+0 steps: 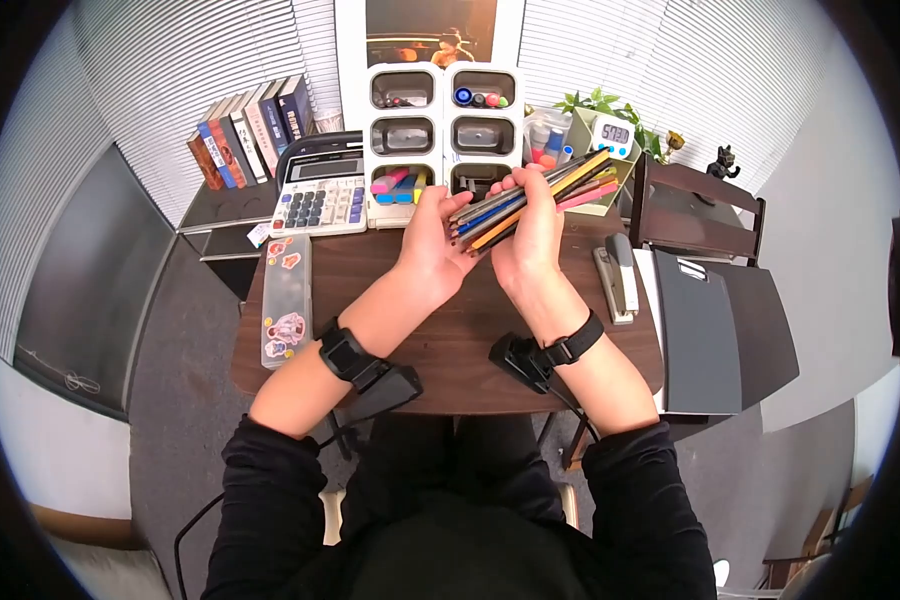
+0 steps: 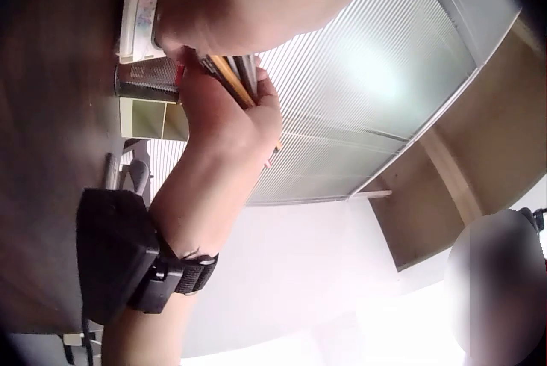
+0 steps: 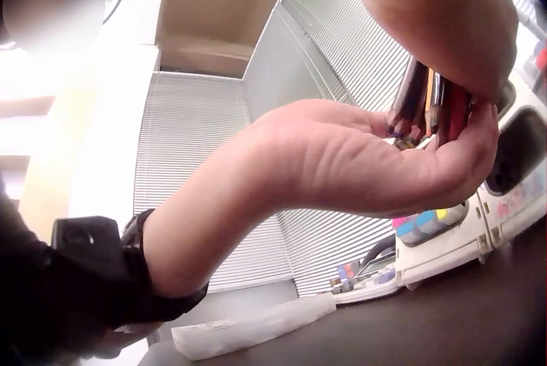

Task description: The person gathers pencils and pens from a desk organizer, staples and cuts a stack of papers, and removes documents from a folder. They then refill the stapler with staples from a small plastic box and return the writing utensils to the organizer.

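A loose bundle of colored pencils (image 1: 582, 180) slants across both hands above the table, its ends pointing up to the right. My right hand (image 1: 532, 235) grips the middle of the bundle, thumb laid over the top. At the lower left ends, my left hand (image 1: 435, 245) cups the pencils (image 3: 427, 97) between thumb and fingers. Part of the bundle is hidden behind the hands in both wrist views. Just behind the hands stands a white organizer (image 1: 443, 125) with several bins; highlighters (image 1: 400, 187) lie in its lower left bin.
On the left are a calculator (image 1: 318, 206) and a stickered pencil case (image 1: 286, 310). To the right lie a stapler (image 1: 622, 280) and dark folders (image 1: 700, 340). A digital timer (image 1: 612, 134) sits on a green holder behind the pencils. Books (image 1: 250, 135) stand at the back left.
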Available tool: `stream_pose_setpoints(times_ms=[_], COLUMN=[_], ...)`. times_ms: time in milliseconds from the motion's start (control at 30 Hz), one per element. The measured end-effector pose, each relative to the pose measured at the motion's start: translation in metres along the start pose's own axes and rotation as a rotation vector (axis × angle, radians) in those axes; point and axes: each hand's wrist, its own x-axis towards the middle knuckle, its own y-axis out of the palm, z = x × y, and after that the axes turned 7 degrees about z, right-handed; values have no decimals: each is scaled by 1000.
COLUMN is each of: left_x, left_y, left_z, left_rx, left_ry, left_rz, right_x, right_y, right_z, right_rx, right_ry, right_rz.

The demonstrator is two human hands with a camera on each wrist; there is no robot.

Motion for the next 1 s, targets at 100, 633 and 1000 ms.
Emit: stream_pose_setpoints(times_ms=[100,633,1000], left_x=[-4,7,25], left_y=[-13,-46,-37], left_z=[-2,-39,-21], left_rx=[231,1338,1528], left_ry=[-10,150,226], left_rz=[99,400,571], right_x=[2,-14,-15], right_y=[-14,-44,-60], right_z=[-4,-10,-13], right_rx=[46,191,184], right_ry=[120,585,623], right_rz=[-33,30,39])
